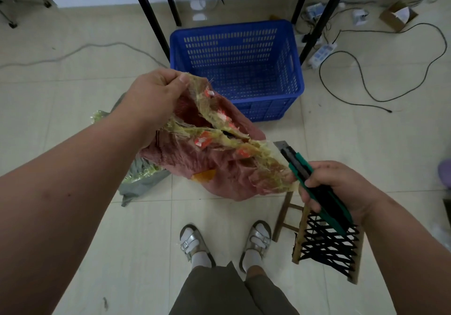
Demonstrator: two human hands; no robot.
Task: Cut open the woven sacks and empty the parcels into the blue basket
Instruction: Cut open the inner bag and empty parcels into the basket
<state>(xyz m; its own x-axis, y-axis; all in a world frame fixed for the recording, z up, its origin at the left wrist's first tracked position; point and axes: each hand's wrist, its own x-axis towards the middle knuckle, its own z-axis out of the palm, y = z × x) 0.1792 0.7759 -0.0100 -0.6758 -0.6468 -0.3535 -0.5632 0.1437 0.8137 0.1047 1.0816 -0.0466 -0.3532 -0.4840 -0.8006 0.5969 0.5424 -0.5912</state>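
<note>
1. The left hand (156, 100) is pinching the top corner of the sack (214, 158) between thumb and curled fingers, holding it up off the floor (73, 75).
2. The right hand (339, 188) is gripping a green knife (314, 183) with all fingers wrapped round the handle, while its fingertips seem to be catching the sack's lower taped corner too; the blade is pointing up and to the left, lying just beside that corner.
3. The sack is hanging stretched between the two hands, its long axis running from upper left down to lower right, with a slit already gaping along the taped seam.
4. The basket (296, 80) is standing on the floor just beyond the sack, nearer the left hand's end; no parcels are showing inside it.
5. Judging from this, the coming move is calling for swinging the slit forward over the basket's near rim and tipping it downward.
6. A grey sack (139, 188) is lying on the floor below the left forearm, and a small stool (327, 249) with black webbing is standing under the right hand.
7. Pale tiles are covering the floor, black legs (151, 22) are rising behind the basket, and cables (366, 85) are trailing to the right.
</note>
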